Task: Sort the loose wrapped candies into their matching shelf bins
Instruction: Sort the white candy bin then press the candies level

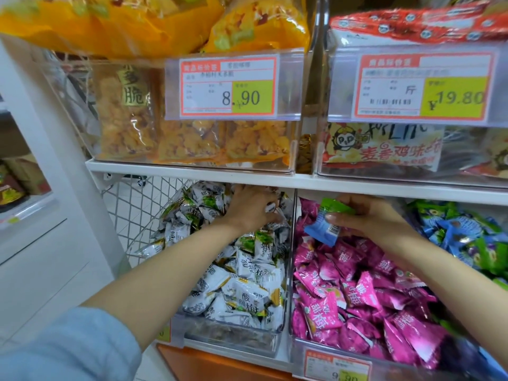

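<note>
Three clear bins stand side by side on the lower shelf. The left bin [287, 312] holds white wrapped candies [247, 292]. The middle bin [295, 350] holds pink wrapped candies [362, 301]. At the right a third bin holds blue and green candies [464, 237]. My left hand [251, 207] reaches deep into the back of the white bin and grips a white candy [270, 207]. Over the back of the pink bin, my right hand [365, 215] holds a green candy [334, 206] and a blue candy [323, 232].
The white shelf board [192, 171] hangs just above both hands. On it stand clear bins of yellow snack bags [192, 138] and red-and-white snack bags [384, 149], each with a price tag. A wire mesh panel [132, 204] closes the left side.
</note>
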A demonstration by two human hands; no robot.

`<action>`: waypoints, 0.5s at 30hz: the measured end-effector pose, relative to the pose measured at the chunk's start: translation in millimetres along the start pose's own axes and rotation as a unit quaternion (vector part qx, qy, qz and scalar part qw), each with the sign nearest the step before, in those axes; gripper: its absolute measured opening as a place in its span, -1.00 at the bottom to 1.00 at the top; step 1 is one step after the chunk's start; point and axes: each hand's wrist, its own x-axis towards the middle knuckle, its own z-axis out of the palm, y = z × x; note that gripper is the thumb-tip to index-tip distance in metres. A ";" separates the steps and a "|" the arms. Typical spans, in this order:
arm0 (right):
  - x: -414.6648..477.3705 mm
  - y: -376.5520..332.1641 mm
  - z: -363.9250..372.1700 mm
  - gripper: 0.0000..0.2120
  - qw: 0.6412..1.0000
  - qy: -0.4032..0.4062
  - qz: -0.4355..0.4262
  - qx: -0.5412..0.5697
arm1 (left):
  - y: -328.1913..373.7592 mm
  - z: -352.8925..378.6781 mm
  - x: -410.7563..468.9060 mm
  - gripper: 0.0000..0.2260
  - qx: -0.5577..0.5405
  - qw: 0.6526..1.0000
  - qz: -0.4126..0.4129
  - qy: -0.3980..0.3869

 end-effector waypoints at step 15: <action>-12.7 -12.9 -5.0 -0.87 0.998 -0.023 0.024 0.052 | 8.7 -32.0 -47.8 -0.67 0.072 0.980 0.078 -0.167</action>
